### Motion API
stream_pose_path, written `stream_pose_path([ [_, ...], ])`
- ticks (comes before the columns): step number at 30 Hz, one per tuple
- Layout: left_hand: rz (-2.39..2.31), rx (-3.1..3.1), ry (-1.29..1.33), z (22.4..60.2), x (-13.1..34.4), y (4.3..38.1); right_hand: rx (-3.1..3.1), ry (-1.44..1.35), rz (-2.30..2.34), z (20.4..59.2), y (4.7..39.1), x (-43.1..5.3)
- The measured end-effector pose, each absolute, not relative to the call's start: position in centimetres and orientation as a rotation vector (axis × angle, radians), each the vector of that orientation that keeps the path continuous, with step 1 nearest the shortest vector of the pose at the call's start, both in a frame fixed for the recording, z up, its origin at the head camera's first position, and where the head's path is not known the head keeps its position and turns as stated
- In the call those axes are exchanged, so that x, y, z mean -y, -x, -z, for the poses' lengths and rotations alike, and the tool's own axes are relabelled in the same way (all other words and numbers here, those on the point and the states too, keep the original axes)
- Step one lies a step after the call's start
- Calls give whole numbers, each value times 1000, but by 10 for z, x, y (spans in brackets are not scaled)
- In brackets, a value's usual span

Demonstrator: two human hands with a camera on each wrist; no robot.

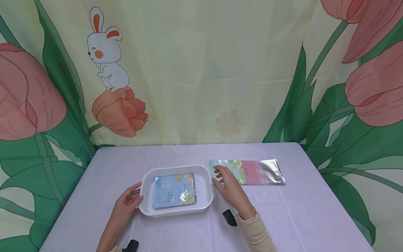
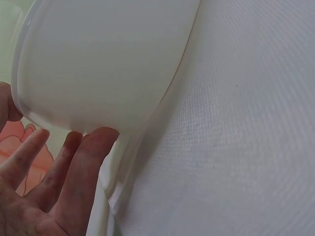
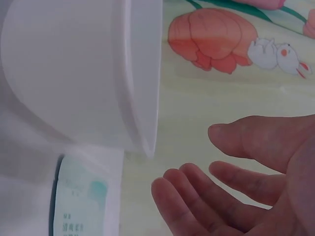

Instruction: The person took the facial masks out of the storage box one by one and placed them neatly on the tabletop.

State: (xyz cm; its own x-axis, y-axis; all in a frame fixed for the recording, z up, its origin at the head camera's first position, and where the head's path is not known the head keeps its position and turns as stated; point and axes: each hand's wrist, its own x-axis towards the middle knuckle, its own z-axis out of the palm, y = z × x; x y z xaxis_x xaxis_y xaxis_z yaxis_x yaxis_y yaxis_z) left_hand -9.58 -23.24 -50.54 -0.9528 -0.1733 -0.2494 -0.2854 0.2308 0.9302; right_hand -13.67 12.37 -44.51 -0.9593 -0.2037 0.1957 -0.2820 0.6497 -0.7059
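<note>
A white plastic tray (image 1: 207, 196) stands on the table with a flat, glossy blue packet (image 1: 173, 190) in it, printed with flowers and small characters. At the tray's left end, my left hand (image 1: 126, 201) holds the rim, thumb at the near side and fingertips against the outer wall. The left wrist view shows these fingers (image 2: 78, 177) on the tray wall. My right hand (image 1: 230, 187) is just right of the tray, fingers spread and holding nothing. Behind it lies a green floral packet (image 1: 236, 168), partly hidden by the hand, beside a pink-and-silver packet (image 1: 262, 172).
A white cloth (image 1: 176, 232) covers the table. Behind it hangs a curtain (image 1: 189, 77) printed with tulips and a rabbit. Black straps or mounts sit at both wrists.
</note>
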Motion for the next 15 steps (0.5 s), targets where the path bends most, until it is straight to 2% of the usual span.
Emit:
stream_pose_path([
  [15, -1820, -2395, 451, 505, 232, 96, 2815, -481, -1300, 442, 131, -96],
])
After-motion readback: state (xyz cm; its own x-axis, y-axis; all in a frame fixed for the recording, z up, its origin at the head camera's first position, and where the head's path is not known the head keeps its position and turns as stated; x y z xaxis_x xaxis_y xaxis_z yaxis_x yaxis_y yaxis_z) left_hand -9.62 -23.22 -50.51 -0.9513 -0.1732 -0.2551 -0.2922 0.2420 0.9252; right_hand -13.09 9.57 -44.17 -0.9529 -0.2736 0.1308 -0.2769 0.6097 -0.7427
